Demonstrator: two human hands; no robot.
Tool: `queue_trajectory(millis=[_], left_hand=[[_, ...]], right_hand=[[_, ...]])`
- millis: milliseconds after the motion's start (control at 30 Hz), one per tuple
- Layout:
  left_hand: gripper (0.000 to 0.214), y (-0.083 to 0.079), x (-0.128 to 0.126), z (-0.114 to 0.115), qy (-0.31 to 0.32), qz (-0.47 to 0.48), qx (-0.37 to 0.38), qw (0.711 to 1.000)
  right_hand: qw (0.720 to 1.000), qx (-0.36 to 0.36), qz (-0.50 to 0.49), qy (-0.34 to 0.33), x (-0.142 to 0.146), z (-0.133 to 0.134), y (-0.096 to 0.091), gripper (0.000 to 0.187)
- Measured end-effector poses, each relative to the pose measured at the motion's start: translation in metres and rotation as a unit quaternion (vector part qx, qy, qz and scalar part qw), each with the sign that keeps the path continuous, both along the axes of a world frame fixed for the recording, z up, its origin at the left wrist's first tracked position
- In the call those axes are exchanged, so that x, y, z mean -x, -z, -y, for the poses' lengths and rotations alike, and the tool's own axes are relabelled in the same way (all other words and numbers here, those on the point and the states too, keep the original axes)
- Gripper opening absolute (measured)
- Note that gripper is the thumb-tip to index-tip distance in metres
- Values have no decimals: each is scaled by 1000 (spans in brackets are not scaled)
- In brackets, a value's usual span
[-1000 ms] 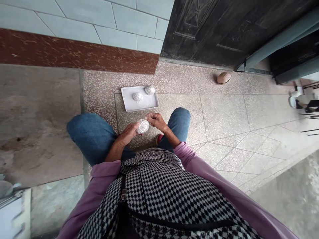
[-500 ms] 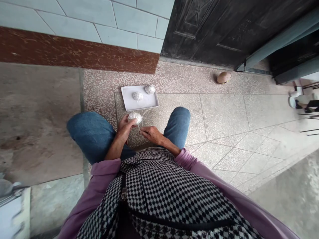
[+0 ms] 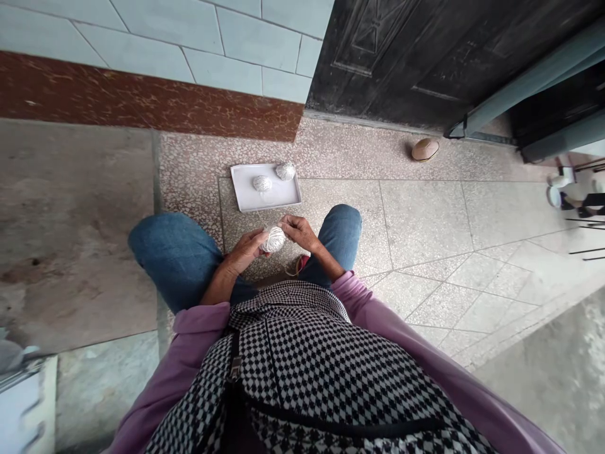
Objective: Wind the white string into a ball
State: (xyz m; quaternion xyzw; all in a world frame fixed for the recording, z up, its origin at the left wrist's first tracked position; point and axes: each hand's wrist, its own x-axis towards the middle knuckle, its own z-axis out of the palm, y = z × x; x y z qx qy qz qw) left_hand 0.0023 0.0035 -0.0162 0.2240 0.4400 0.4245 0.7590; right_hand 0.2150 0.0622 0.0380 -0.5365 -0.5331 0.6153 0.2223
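On the left the person's left hand [image 3: 246, 249] cups a ball of white thread [image 3: 273, 239] from below and the side, its fingers curled shut around it, low between the two knees in blue jeans and just above the speckled floor [image 3: 425, 214]. Just right of the ball, the right hand [image 3: 297, 231] meets it from the other side, fingers pinched together at its top edge, probably on a strand (too fine to make out). Beyond the hands, up the frame, a white tray [image 3: 246, 198] lies flat on the floor with two wound balls on it, one near the middle [image 3: 261, 183] and one at the far right corner [image 3: 285, 171], apart from each other. Judging from this, two balls look finished and set aside while the third, about the same size as those, is in hand and seems close to done; how much loose thread remains cannot be seen. Further right, near the dark door [image 3: 425, 57], a small brown rounded object [image 3: 424, 149] sits alone
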Motion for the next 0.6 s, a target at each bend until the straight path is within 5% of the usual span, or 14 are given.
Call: queue_trajectory(millis=[267, 433, 600], left_hand=[[50, -11, 6, -13, -120, 50, 43, 991], [54, -41, 26, -22, -226, 88, 33, 970], [77, -89, 64, -32, -329, 154, -42, 931]], right_hand=[[999, 24, -37, 24, 20, 33, 24, 80], [999, 1, 26, -43, 9, 36, 23, 73], [996, -48, 82, -1, -31, 7, 5, 46]])
